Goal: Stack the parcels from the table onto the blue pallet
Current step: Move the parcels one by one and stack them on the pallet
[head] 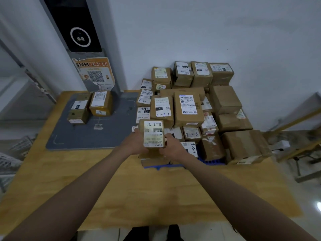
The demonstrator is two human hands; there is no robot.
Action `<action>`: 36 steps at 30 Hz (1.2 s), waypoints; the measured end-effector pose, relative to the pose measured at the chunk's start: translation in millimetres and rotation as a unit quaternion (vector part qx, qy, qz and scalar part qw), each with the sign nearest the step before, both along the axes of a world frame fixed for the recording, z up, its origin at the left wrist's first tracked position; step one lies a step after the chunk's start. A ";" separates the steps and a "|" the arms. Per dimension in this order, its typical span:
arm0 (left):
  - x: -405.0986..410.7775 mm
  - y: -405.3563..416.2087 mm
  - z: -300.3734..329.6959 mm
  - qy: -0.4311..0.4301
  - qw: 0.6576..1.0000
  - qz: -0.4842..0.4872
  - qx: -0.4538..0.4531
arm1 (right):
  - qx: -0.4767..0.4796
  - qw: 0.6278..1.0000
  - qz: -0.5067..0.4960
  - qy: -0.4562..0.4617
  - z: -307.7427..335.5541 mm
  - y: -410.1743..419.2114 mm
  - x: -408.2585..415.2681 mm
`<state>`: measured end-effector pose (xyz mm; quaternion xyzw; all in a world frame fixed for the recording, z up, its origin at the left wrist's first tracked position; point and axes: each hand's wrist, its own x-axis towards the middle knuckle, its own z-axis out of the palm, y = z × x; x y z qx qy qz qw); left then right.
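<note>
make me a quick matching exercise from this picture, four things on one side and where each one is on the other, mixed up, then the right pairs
Things:
1. held parcel
2. blue pallet
3. two parcels
4. orange poster

Places:
A. on the grey mat, left part of the table
B. on the pillar behind the table
C. between the left hand and the right hand
D. under the big pile of parcels on the right

Pairs: 1-C, 2-D, 3-A, 4-B

A white wall (208, 32) stood behind the wooden worktop (139, 188), a grey mat (104, 133) lay on it, and pale tiled floor (309, 197) gleamed rightward.
</note>
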<state>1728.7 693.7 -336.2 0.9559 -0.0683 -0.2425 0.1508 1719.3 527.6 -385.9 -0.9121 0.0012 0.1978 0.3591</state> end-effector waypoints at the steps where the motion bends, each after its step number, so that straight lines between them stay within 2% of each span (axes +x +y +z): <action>1: 0.2 -7.0 -3.9 0.004 1.000 -0.003 0.000 | 0.000 1.000 -0.008 0.005 -3.4 -8.6 -0.5; 11: 26.4 -43.3 -33.2 0.022 0.999 0.032 -0.023 | -0.004 0.999 -0.035 0.029 -16.2 -46.5 20.5; 22: 31.2 -41.8 -25.4 0.050 0.997 0.048 -0.015 | -0.036 0.998 -0.007 0.057 -1.1 -56.7 37.5; 25: 43.3 -31.8 -31.5 0.041 0.997 0.067 -0.013 | -0.052 0.997 0.021 0.049 21.3 -60.3 45.9; 30: 35.6 -21.1 3.4 0.028 0.996 0.080 0.016 | -0.092 0.991 0.090 -0.022 46.7 -51.1 58.8; 36: 19.3 13.3 14.9 0.026 0.994 0.086 0.067 | -0.132 0.975 0.175 -0.042 64.8 -16.8 60.0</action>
